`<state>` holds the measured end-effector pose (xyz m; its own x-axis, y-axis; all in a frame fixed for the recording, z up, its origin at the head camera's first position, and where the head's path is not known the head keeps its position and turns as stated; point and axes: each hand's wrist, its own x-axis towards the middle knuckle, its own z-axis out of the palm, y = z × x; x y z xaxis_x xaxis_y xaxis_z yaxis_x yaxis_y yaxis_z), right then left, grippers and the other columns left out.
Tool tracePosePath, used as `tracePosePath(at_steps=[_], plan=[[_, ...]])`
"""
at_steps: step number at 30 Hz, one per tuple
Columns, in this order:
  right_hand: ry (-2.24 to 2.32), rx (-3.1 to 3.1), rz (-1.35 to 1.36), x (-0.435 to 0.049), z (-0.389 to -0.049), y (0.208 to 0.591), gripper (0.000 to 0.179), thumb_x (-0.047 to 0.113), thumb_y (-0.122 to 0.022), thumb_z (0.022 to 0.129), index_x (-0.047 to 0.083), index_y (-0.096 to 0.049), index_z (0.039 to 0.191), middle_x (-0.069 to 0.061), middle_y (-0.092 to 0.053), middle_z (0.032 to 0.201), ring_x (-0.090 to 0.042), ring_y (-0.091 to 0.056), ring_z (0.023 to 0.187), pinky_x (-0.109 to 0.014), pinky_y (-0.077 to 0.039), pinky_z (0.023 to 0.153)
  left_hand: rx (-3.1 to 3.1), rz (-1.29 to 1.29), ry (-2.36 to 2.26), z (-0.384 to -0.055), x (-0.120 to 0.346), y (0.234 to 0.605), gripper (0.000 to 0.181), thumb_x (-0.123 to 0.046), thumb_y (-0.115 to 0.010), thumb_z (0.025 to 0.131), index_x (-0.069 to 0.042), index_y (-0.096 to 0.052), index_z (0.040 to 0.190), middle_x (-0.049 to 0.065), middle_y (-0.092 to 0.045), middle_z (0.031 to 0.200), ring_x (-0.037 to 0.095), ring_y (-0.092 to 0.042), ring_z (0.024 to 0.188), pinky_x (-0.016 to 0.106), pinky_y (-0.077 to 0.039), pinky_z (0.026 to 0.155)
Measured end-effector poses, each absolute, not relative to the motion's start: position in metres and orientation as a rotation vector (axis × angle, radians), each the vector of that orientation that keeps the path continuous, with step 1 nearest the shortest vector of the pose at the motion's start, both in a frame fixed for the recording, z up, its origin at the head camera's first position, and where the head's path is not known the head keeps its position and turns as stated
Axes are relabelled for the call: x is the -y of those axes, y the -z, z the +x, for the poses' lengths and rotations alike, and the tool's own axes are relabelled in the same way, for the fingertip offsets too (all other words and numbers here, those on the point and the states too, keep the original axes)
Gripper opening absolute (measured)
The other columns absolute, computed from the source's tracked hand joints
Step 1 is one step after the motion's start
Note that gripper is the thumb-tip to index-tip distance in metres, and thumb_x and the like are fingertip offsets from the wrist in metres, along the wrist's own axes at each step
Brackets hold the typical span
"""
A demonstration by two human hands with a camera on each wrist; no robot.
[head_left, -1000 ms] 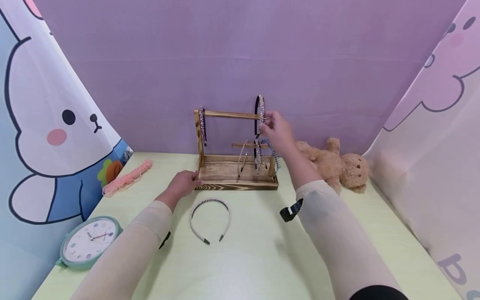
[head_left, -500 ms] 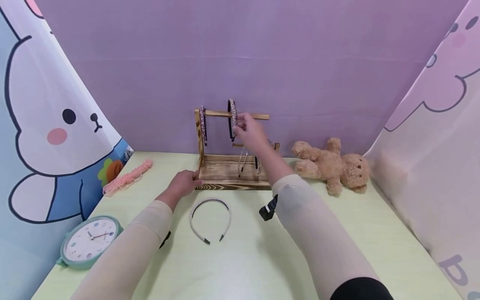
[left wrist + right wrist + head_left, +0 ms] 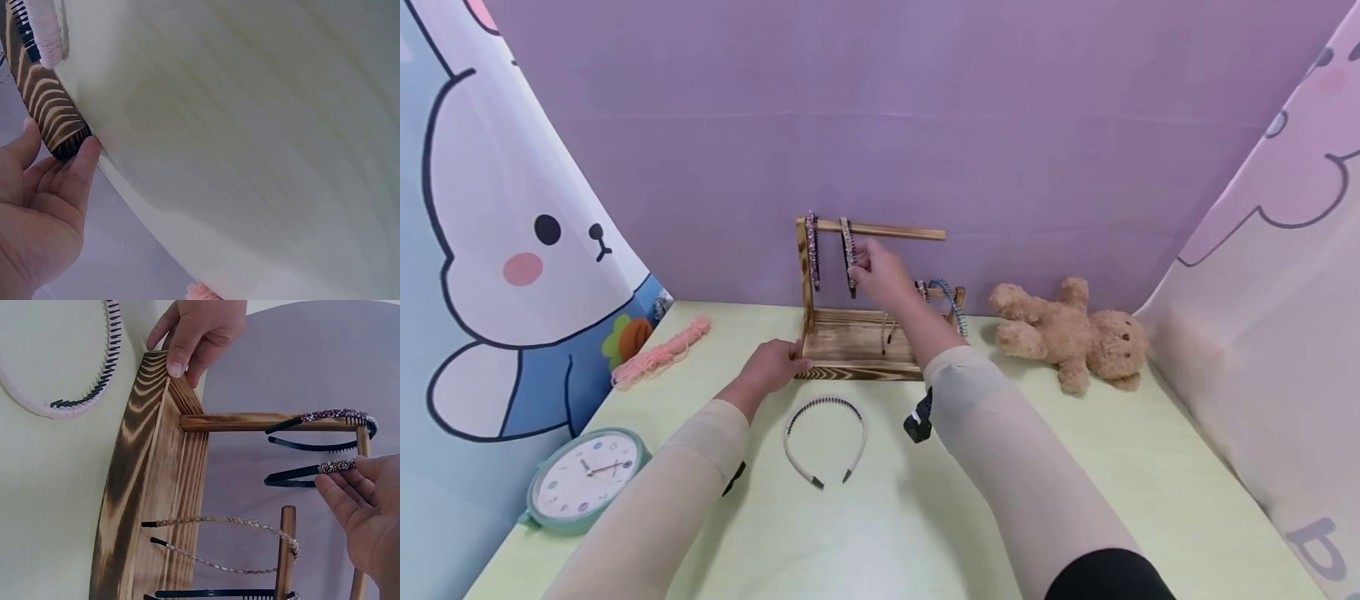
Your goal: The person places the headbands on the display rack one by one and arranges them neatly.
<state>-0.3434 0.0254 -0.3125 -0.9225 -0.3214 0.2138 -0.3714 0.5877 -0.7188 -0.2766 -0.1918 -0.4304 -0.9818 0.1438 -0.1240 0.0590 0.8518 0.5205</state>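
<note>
A wooden headband stand (image 3: 865, 372) has a tray base, a long upper rod and a shorter lower rod. My left hand (image 3: 769, 367) grips its left corner, thumb and fingers on either side in the left wrist view. Between thumb and fingers of my right hand (image 3: 886, 277) is a black headband with a sparkly band (image 3: 337, 466), looped over the upper rod. Left of it, against the post, hangs another sparkly headband (image 3: 812, 250). The lower rod bears a thin beaded headband (image 3: 225, 520), a blue headband (image 3: 951, 302) and another sparkly one, partly hidden behind my right arm.
A pale toothed headband (image 3: 862, 433) lies on the table before the stand. A teddy bear (image 3: 1063, 329) lies at the right. Pink yarn (image 3: 658, 354) and a green-rimmed clock (image 3: 587, 479) are at the left. A purple backdrop (image 3: 880, 108) rises behind.
My right hand has carried the sparkly headband leftward along the upper rod, from its free end toward the post, and slightly lower. The left hand stays at the stand's corner.
</note>
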Motion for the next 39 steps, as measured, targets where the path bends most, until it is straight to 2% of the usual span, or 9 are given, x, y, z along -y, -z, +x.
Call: tracePosePath(at_steps=[7,10,15,17,20,26,33,36,39], plan=[[-1.340,2.743,0.562,-0.023,-0.344,0.313,0.039,0.019,-0.061,0.098,0.009,-0.050,0.134,-0.007,-0.063,0.113,-0.020,-0.065,0.094,-0.032,-0.053,0.086,-2.858,0.152,-0.808,-0.275,0.191,0.428,0.059,-0.033,-0.057,0.100,-0.001,-0.041,0.146,0.021,-0.044,0.149,0.040,-0.047,0.131,0.051,-0.039,0.107],[-1.348,2.752,0.550,-0.021,-0.344,0.313,0.040,0.020,-0.061,0.098,0.010,-0.050,0.136,-0.007,-0.063,0.115,-0.019,-0.065,0.095,-0.032,-0.053,0.087,-2.857,0.143,-0.816,-0.275,0.191,0.429,0.059,-0.033,-0.057,0.100,-0.001,-0.042,0.146,0.021,-0.043,0.149,0.039,-0.049,0.129,0.050,-0.040,0.106],[-1.360,2.800,0.531,-0.022,-0.342,0.312,0.045,0.026,-0.060,0.099,0.013,-0.047,0.141,-0.006,-0.064,0.123,-0.019,-0.065,0.102,-0.033,-0.053,0.090,-2.856,0.143,-0.814,-0.275,0.191,0.432,0.058,-0.034,-0.057,0.100,-0.002,-0.042,0.146,0.020,-0.048,0.147,0.036,-0.057,0.114,0.048,-0.045,0.098],[-1.343,2.830,0.521,-0.024,-0.341,0.312,0.048,0.028,-0.058,0.100,0.015,-0.045,0.144,-0.005,-0.064,0.127,-0.019,-0.064,0.107,-0.034,-0.052,0.093,-2.854,0.141,-0.821,-0.275,0.191,0.432,0.058,-0.033,-0.058,0.100,-0.002,-0.042,0.146,0.020,-0.048,0.147,0.035,-0.057,0.112,0.047,-0.045,0.098],[-1.301,2.840,0.520,-0.030,-0.336,0.313,0.051,0.029,-0.058,0.100,0.015,-0.043,0.147,-0.005,-0.064,0.129,-0.019,-0.061,0.114,-0.036,-0.051,0.096,-2.860,0.142,-0.822,-0.275,0.192,0.431,0.058,-0.033,-0.058,0.100,-0.002,-0.042,0.146,0.020,-0.044,0.149,0.036,-0.055,0.121,0.049,-0.043,0.102],[-1.263,2.808,0.536,-0.047,-0.312,0.316,0.052,0.032,-0.059,0.099,0.012,-0.044,0.144,-0.002,-0.064,0.123,-0.018,-0.059,0.113,-0.036,-0.050,0.097,-2.869,0.159,-0.808,-0.276,0.192,0.430,0.058,-0.033,-0.058,0.100,-0.001,-0.042,0.146,0.021,-0.045,0.148,0.040,-0.049,0.129,0.051,-0.040,0.106],[-1.218,2.889,0.704,-0.055,-0.273,0.341,0.045,0.039,-0.060,0.097,0.013,-0.053,0.134,0.002,-0.066,0.113,-0.013,-0.062,0.101,-0.030,-0.053,0.087,-2.872,0.159,-0.790,-0.277,0.193,0.432,0.060,-0.035,-0.057,0.100,-0.002,-0.040,0.147,0.020,-0.044,0.148,0.038,-0.053,0.123,0.050,-0.042,0.103],[-1.143,2.953,0.797,-0.051,-0.255,0.356,0.043,0.039,-0.061,0.097,0.013,-0.057,0.130,0.002,-0.067,0.112,-0.014,-0.063,0.099,-0.028,-0.055,0.082,-2.873,0.168,-0.783,-0.278,0.193,0.433,0.060,-0.035,-0.057,0.100,-0.002,-0.040,0.147,0.021,-0.045,0.148,0.034,-0.057,0.110,0.047,-0.045,0.095],[-1.070,3.034,0.896,-0.042,-0.237,0.371,0.044,0.040,-0.061,0.096,0.012,-0.058,0.130,0.001,-0.068,0.113,-0.014,-0.064,0.099,-0.028,-0.054,0.082,-2.881,0.171,-0.767,-0.278,0.193,0.434,0.060,-0.035,-0.057,0.100,-0.002,-0.041,0.147,0.022,-0.046,0.147,0.038,-0.056,0.119,0.049,-0.043,0.101]])
